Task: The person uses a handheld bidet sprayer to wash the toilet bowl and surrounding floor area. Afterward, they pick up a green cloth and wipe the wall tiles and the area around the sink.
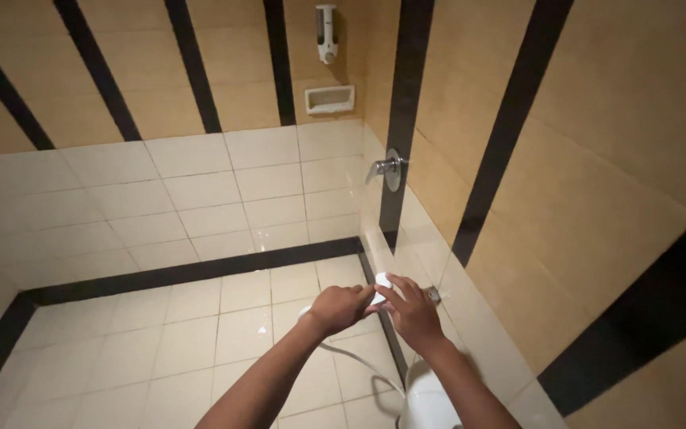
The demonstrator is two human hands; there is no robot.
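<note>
Both my hands meet low in the middle of the view over a tiled bathroom floor. My left hand (340, 307) is closed around a small white spray head (381, 283) whose white hose (359, 359) trails down toward me. My right hand (411, 311) touches the same spray head from the right, fingers curled over its top. A small metal fitting (433, 295) on the wall sits just beside my right hand.
A chrome lever tap (388, 167) sticks out of the right wall. A white soap dish (329, 100) and a white dispenser (326, 33) hang on the far wall. A white toilet rim (424, 401) shows at the bottom edge. Walls are tan with black stripes.
</note>
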